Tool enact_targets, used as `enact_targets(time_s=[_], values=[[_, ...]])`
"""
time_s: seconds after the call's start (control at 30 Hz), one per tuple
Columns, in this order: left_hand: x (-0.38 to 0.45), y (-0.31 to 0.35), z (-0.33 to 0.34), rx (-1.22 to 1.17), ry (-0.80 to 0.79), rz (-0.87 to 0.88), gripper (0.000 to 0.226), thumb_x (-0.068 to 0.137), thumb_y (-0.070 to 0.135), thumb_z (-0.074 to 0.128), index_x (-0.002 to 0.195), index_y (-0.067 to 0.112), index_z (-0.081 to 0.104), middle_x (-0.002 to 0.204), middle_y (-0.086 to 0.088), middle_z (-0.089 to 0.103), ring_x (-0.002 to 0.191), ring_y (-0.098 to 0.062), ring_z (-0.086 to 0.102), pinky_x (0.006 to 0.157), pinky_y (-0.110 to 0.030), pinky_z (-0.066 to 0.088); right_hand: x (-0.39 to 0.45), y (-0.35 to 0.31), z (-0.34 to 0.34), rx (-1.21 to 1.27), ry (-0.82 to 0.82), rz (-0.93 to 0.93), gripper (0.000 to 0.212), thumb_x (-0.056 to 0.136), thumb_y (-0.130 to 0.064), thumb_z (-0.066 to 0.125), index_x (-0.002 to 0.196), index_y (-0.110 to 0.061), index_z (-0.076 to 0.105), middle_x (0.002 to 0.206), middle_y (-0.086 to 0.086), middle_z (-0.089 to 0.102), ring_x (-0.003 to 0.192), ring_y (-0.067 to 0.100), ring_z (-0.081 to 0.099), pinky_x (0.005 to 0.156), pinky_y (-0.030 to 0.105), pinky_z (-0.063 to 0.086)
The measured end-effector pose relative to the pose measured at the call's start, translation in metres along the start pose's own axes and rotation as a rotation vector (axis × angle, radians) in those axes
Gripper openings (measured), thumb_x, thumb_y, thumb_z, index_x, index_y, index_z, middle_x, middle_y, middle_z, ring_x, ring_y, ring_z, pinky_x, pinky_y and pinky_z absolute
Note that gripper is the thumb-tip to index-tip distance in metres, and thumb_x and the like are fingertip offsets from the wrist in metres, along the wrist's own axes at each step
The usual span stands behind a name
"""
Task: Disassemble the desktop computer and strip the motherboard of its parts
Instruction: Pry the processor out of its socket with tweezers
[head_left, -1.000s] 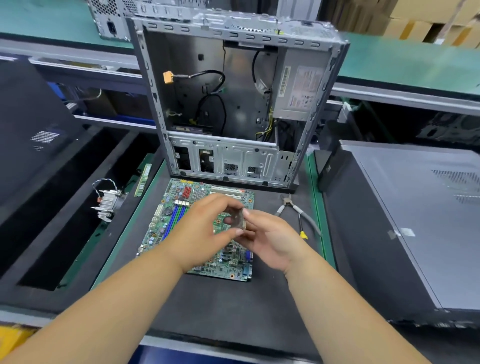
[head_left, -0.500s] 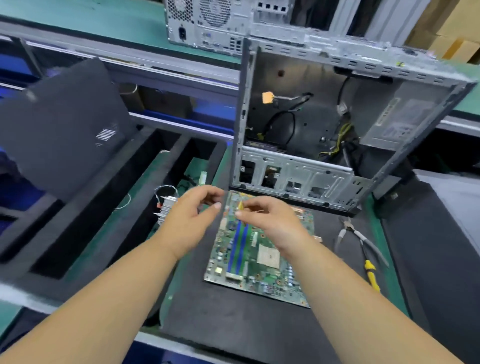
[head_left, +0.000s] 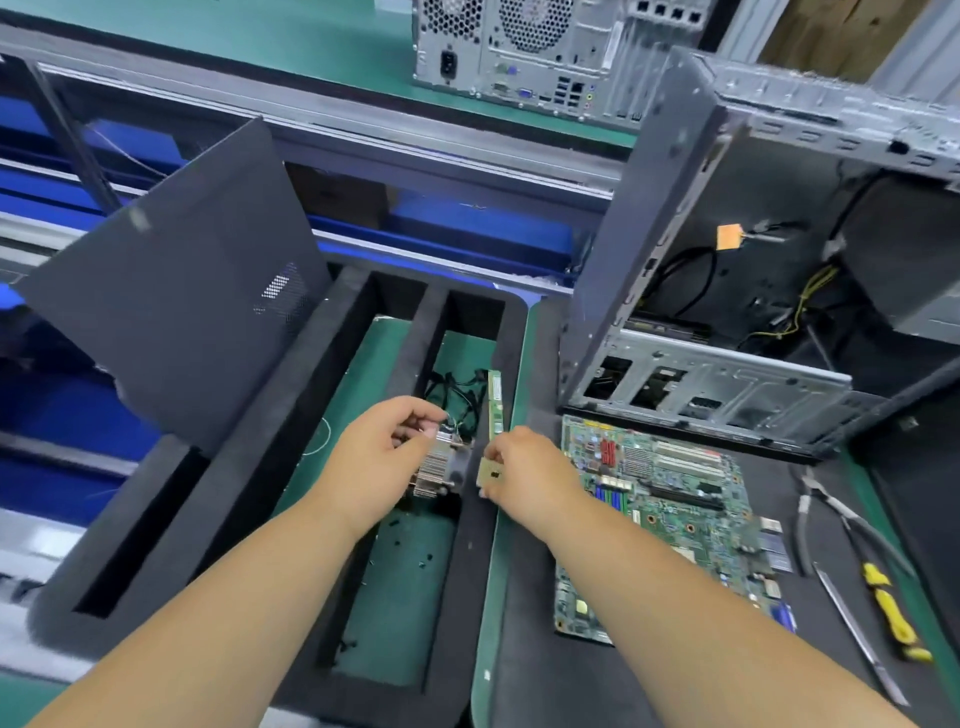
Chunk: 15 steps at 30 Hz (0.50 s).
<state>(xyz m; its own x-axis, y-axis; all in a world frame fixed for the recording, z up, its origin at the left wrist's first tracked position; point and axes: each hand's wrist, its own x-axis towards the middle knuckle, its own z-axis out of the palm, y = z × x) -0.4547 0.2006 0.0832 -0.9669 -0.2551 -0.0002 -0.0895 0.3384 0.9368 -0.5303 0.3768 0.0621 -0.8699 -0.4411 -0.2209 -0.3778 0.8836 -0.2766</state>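
Observation:
The green motherboard (head_left: 670, 509) lies flat on the dark mat in front of the open, gutted computer case (head_left: 727, 312). My right hand (head_left: 530, 467) pinches a small square processor chip (head_left: 489, 472) and holds it over the edge of the black foam tray (head_left: 322, 364). My left hand (head_left: 379, 457) hovers over the tray's right compartment, its curled fingertips at the top of the finned heatsink (head_left: 439, 467) that lies there. A green memory stick (head_left: 495, 402) and black cables (head_left: 457, 395) lie in the same compartment.
A dark side panel (head_left: 182, 312) leans at the left of the tray. Pliers (head_left: 826, 519), a yellow-handled tool (head_left: 891, 613) and a metal rod (head_left: 862, 639) lie right of the motherboard. A second computer (head_left: 524, 52) stands on the far green bench.
Both hands have moved left from above the motherboard to the foam tray. The right hand has carried the processor chip with it. The view has swung left.

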Motion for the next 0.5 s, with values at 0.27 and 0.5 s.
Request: enact_targets(time_s=[0.27, 0.5], values=[[0.013, -0.012, -0.007, -0.028, -0.077, 0.001, 0.025, 0.089, 0.012, 0.06, 0.092, 0.035, 0.068, 0.092, 0.01, 0.065, 0.079, 0.002, 0.056, 0.072, -0.005, 0.042, 0.011, 0.003, 0.013, -0.071, 0.014, -0.008, 0.048, 0.077, -0.031, 0.082, 0.121, -0.022, 0.064, 0.117, 0.004, 0.059, 0.106, 0.029, 0.057, 0.089, 0.037, 0.049], [0.014, -0.003, 0.015, -0.008, -0.11, 0.022, 0.029, 0.089, 0.01, 0.058, 0.093, 0.037, 0.068, 0.092, 0.009, 0.064, 0.075, 0.003, 0.055, 0.067, -0.004, 0.042, -0.006, 0.014, -0.002, 0.008, 0.113, -0.036, 0.04, 0.088, -0.035, 0.069, 0.125, -0.022, 0.062, 0.118, 0.002, 0.057, 0.113, 0.026, 0.052, 0.096, 0.037, 0.043]])
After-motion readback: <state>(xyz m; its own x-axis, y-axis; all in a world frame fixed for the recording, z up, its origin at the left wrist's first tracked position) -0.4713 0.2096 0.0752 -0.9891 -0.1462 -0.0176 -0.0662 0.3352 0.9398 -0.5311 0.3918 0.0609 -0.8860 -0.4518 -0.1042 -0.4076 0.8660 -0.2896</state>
